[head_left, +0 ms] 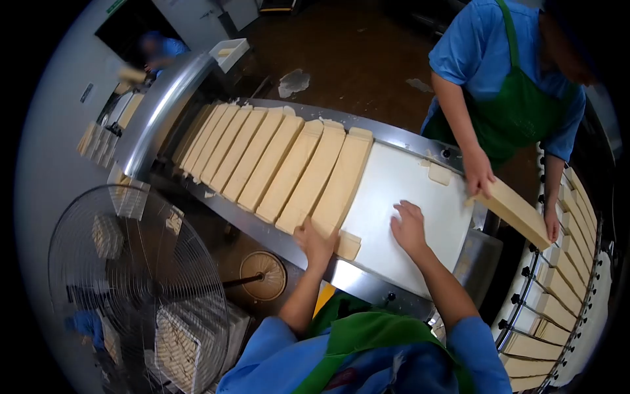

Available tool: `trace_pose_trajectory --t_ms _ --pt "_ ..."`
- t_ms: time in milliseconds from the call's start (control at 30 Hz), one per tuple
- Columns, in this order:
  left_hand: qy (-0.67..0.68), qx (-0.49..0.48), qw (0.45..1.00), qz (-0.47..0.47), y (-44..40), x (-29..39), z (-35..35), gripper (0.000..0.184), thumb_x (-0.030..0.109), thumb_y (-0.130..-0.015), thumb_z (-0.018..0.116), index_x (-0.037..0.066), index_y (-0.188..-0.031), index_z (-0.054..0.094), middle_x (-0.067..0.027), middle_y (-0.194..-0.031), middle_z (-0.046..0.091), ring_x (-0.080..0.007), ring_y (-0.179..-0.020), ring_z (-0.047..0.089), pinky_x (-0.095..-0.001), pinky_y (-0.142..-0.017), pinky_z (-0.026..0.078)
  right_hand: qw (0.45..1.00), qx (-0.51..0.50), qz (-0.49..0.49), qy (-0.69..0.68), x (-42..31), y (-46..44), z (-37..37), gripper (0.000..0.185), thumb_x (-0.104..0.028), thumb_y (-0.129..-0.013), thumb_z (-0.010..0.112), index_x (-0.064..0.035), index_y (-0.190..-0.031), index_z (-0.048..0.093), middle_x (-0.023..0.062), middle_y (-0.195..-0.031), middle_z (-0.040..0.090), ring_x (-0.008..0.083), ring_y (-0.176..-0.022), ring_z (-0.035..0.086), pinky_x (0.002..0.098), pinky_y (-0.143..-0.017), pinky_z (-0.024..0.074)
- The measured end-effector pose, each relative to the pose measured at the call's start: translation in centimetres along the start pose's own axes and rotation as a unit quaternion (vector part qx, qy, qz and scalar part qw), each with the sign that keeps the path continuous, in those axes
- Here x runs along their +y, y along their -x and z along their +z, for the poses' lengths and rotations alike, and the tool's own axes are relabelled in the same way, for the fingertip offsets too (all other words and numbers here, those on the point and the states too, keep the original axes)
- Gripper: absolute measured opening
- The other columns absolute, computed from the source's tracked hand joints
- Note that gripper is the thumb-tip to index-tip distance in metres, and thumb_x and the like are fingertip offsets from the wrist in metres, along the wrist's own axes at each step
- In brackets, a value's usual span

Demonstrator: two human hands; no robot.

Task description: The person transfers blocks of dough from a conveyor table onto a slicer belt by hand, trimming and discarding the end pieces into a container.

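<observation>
Head view: the left hand [317,244], just below the center of the frame, touches the lower end of the pale yellow block [349,169] that closes the right side of a slanting row of blocks [262,148]. Its fingers are bent against that end; whether they clamp it cannot be told. The block runs up and slightly right from this hand, its far end well apart from it. A small flat piece [348,245] lies just right of the left hand, at the near edge of the white surface [401,190].

Right of center, the right hand [408,226] is over the white surface, fingers apart and nothing held. It is apart from the block, which lies to its left. Farther up and right, another small piece [440,173] lies near the far edge.

At upper right, a co-worker [508,85] in a green apron holds a separate long block [515,209] with both hands, tilted down to the right. More blocks [563,285] line the lower right. A curved metal hood [167,108] stands at the row's upper-left end, and a wire fan [154,289] fills the lower left.
</observation>
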State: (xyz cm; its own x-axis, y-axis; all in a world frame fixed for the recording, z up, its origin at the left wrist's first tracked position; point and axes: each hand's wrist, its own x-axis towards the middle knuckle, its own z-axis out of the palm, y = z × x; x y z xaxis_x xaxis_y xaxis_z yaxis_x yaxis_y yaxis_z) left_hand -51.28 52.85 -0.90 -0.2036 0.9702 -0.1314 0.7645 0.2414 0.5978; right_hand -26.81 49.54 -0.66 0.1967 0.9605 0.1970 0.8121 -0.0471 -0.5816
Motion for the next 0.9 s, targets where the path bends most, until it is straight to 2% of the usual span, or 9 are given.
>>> trace_pose_trajectory --t_ms 133,233,333,367,467,500,633,800,900 --pt "-0.004 -0.040 0.999 0.012 1.2 -1.7 -1.9 0.091 0.027 -0.065 0.082 -0.001 -0.136 0.032 -0.0280 -0.125 0.034 -0.0425 -0.118 0.031 -0.0472 -0.102 0.028 0.982 -0.102 0.086 0.134 -1.1 -7.7 4.2 0.071 -0.035 -0.083 0.063 -0.0016 -0.139 0.035 0.0207 -0.147 0.026 0.0364 -0.132 0.028 0.0474 -0.105 0.0289" --pt "0.001 -0.041 0.998 0.050 0.9 -3.0 -2.0 0.091 0.025 -0.065 0.082 -0.004 -0.135 0.031 -0.0277 -0.125 0.034 -0.0424 -0.116 0.034 -0.0462 -0.101 0.030 0.976 -0.102 0.135 0.135 -2.8 -13.2 5.9 0.074 -0.043 -0.087 0.057 -0.0058 -0.144 0.028 0.0192 -0.151 0.018 0.0354 -0.134 0.026 0.0474 -0.105 0.0283" --pt "0.074 -0.103 0.990 0.065 0.1 -3.4 -2.1 0.089 0.025 -0.066 0.082 -0.006 -0.133 0.031 -0.0284 -0.124 0.036 -0.0430 -0.114 0.038 -0.0454 -0.099 0.035 0.974 -0.113 0.160 0.115 -4.8 -17.9 6.6 0.073 -0.047 -0.088 0.052 -0.0119 -0.146 0.026 0.0183 -0.153 0.013 0.0353 -0.134 0.026 0.0462 -0.106 0.0283" --pt "0.037 -0.112 0.990 0.081 -0.2 -3.3 -2.1 0.091 0.025 -0.066 0.083 -0.008 -0.133 0.031 -0.0292 -0.122 0.037 -0.0433 -0.112 0.041 -0.0444 -0.097 0.038 0.972 -0.117 0.167 0.121 -4.9 -19.2 7.3 0.070 -0.050 -0.089 0.048 -0.0189 -0.147 0.026 0.0177 -0.155 0.010 0.0348 -0.135 0.026 0.0462 -0.105 0.0302" --pt "-0.021 -0.125 0.986 0.107 -0.8 -2.3 -2.5 0.093 0.030 -0.066 0.083 -0.009 -0.132 0.030 -0.0296 -0.115 0.043 -0.0448 -0.106 0.047 -0.0458 -0.091 0.043 0.964 -0.160 0.182 0.113 -6.6 -22.1 7.2 0.070 -0.052 -0.089 0.048 -0.0213 -0.147 0.026 0.0170 -0.156 0.006 0.0350 -0.135 0.028 0.0468 -0.103 0.0322" --pt "-0.051 -0.141 0.983 0.106 -1.1 -2.1 -2.5 0.093 0.032 -0.066 0.082 -0.009 -0.131 0.030 -0.0293 -0.113 0.044 -0.0450 -0.103 0.049 -0.0468 -0.089 0.044 0.965 -0.144 0.170 0.136 -6.9 -22.6 7.7 0.075 -0.058 -0.085 0.050 -0.0208 -0.146 0.027 0.0194 -0.153 0.014 0.0369 -0.132 0.033 0.0483 -0.101 0.0362" --pt "-0.107 -0.146 0.976 0.119 -1.4 -2.0 -2.1 0.095 0.038 -0.066 0.081 -0.009 -0.131 0.031 -0.0289 -0.110 0.047 -0.0452 -0.097 0.053 -0.0477 -0.082 0.047 0.957 -0.165 0.197 0.133 -7.7 -21.8 7.9 0.078 -0.059 -0.080 0.055 -0.0188 -0.143 0.033 0.0171 -0.140 0.030 0.0373 -0.122 0.041 0.0459 -0.099 0.0391" --pt "-0.094 -0.161 0.970 0.157 -1.1 -1.0 -1.8 0.095 0.036 -0.063 0.083 -0.008 -0.131 0.033 -0.0283 -0.111 0.046 -0.0439 -0.097 0.053 -0.0465 -0.081 0.048 0.933 -0.144 0.307 0.116 -6.0 -19.2 3.0 0.080 -0.049 -0.076 0.061 -0.0131 -0.141 0.031 0.0164 -0.135 0.032 0.0371 -0.120 0.042 0.0457 -0.093 0.0446" --pt "-0.012 -0.259 0.944 0.202 0.0 1.2 -1.0 0.094 0.037 -0.063 0.083 -0.002 -0.133 0.034 -0.0268 -0.113 0.044 -0.0434 -0.099 0.053 -0.0473 -0.081 0.049 0.899 -0.076 0.419 0.103 -2.4 -16.2 -2.3 0.080 -0.041 -0.073 0.066 -0.0026 -0.134 0.031 0.0167 -0.133 0.031 0.0378 -0.117 0.043 0.0453 -0.094 0.0443"
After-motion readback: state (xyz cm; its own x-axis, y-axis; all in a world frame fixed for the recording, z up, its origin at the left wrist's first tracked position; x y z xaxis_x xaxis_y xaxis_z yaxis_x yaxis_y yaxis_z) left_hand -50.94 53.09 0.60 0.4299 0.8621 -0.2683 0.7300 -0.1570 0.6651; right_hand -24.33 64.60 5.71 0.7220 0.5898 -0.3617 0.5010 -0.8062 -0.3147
